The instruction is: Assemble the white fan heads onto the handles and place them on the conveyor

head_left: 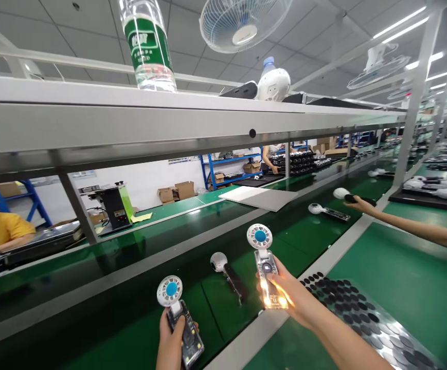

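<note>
My left hand (169, 341) is closed around the clear handle of a small handheld fan (192, 341), whose electronics show through the casing. Its round white head, with a blue centre, tilts up at the top. Farther right, my right hand (288, 290) grips a second handheld fan (266, 264) of the same kind, held upright with its lower handle glowing orange-yellow. Between and beyond the two hands, another white-headed fan (220, 262) with a dark handle lies on the green conveyor belt (211, 308).
A sheet of round black stickers (346, 303) lies at right on the green worktop (377, 257). A co-worker's hand (362, 204) holds another fan over the belt, near a lying fan (331, 212). Overhead runs a white shelf (169, 121) bearing a water bottle (148, 46).
</note>
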`<state>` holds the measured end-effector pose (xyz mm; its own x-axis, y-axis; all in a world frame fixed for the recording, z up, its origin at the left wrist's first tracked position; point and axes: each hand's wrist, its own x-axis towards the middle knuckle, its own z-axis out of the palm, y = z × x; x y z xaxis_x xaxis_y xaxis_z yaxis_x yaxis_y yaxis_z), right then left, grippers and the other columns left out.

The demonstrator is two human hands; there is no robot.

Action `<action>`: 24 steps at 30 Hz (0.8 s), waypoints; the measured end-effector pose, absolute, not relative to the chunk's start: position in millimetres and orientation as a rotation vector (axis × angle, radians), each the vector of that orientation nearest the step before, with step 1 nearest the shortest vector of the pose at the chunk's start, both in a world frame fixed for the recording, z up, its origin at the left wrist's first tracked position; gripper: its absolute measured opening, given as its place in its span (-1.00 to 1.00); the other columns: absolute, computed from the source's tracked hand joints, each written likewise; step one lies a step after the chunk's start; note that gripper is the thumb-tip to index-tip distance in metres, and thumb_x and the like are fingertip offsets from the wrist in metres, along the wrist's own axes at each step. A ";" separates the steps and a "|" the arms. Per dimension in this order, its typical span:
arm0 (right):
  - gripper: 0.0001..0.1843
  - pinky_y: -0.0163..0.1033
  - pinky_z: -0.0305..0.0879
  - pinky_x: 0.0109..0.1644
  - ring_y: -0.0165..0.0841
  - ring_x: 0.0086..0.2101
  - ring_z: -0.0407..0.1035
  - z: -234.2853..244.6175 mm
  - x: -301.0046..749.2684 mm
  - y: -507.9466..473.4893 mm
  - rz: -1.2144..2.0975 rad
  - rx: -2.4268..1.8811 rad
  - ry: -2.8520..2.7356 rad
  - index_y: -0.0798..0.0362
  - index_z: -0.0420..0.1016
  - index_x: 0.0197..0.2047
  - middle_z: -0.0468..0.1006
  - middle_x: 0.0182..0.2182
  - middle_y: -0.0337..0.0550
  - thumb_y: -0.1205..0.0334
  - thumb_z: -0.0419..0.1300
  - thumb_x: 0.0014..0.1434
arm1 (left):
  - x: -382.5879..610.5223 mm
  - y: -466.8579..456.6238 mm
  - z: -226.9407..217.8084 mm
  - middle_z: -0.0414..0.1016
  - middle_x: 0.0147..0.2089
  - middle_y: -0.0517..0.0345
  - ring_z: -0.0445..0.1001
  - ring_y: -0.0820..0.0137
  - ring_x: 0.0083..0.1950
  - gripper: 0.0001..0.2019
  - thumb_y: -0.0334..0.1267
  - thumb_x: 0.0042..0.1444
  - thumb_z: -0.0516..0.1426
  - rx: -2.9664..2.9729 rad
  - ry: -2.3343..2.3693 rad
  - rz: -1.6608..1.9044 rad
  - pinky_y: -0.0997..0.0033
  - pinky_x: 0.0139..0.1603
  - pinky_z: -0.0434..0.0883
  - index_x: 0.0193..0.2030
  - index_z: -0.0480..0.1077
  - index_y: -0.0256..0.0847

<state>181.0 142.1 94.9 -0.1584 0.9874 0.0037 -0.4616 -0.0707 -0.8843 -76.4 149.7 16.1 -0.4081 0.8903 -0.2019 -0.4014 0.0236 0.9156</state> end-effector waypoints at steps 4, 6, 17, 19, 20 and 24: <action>-0.23 -0.25 0.24 -0.37 -0.37 -0.44 0.35 91.5 181.3 143.5 1.526 -0.801 -0.908 -0.14 -0.16 0.24 0.43 -0.41 -0.28 0.17 0.17 0.05 | -78.0 151.0 16.9 0.46 -0.36 0.12 0.50 0.32 -0.51 -0.29 -0.28 -0.11 0.18 0.601 1.270 1.616 0.36 -0.50 0.41 0.21 0.00 -0.02; -0.18 -0.24 0.25 -0.35 -0.34 -0.41 0.36 90.1 181.1 143.8 1.510 -0.810 -0.901 -0.15 -0.17 0.25 0.43 -0.41 -0.27 0.14 0.19 0.02 | -78.7 151.5 17.9 0.46 -0.32 0.12 0.51 0.33 -0.50 -0.21 -0.32 -0.11 0.17 0.614 1.273 1.638 0.35 -0.47 0.42 0.26 -0.09 0.04; -0.11 -0.20 0.27 -0.28 -0.30 -0.33 0.39 89.3 178.7 142.9 1.476 -0.853 -0.903 -0.21 -0.22 0.28 0.46 -0.17 -0.19 0.04 0.21 -0.01 | -77.6 153.4 17.0 0.43 -0.32 0.12 0.49 0.31 -0.55 -0.20 -0.37 -0.07 0.14 0.643 1.269 1.698 0.29 -0.51 0.43 0.27 -0.17 0.04; -0.17 -0.20 0.28 -0.27 -0.28 -0.31 0.41 89.0 179.5 142.9 1.461 -0.885 -0.906 -0.20 -0.20 0.28 0.45 -0.11 -0.17 0.00 0.15 0.03 | -78.5 153.9 16.4 0.42 -0.30 0.12 0.49 0.33 -0.54 -0.24 -0.37 -0.09 0.15 0.637 1.267 1.707 0.32 -0.52 0.43 0.24 -0.11 0.01; -0.21 -0.20 0.29 -0.27 -0.28 -0.30 0.42 88.5 180.1 143.1 1.448 -0.906 -0.911 -0.19 -0.19 0.28 0.44 -0.09 -0.16 -0.01 0.11 0.06 | -78.8 153.9 16.0 0.42 -0.29 0.12 0.49 0.34 -0.54 -0.29 -0.37 -0.09 0.15 0.632 1.264 1.706 0.34 -0.52 0.43 0.20 -0.05 -0.02; -0.29 -0.20 0.33 -0.24 -0.26 -0.26 0.44 80.6 187.9 152.7 1.334 -1.031 -0.955 -0.15 -0.19 0.28 0.43 -0.05 -0.14 -0.06 0.02 0.15 | -76.6 150.9 15.9 0.44 -0.24 0.12 0.50 0.37 -0.52 -0.54 -0.32 -0.11 0.16 0.628 1.224 1.675 0.37 -0.50 0.43 -0.02 0.15 -0.10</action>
<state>187.9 152.7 80.6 0.0265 0.9989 -0.0375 -0.2865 -0.0284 -0.9577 -76.6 150.9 15.9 -0.4307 0.8948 -0.1177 -0.3838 -0.0636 0.9212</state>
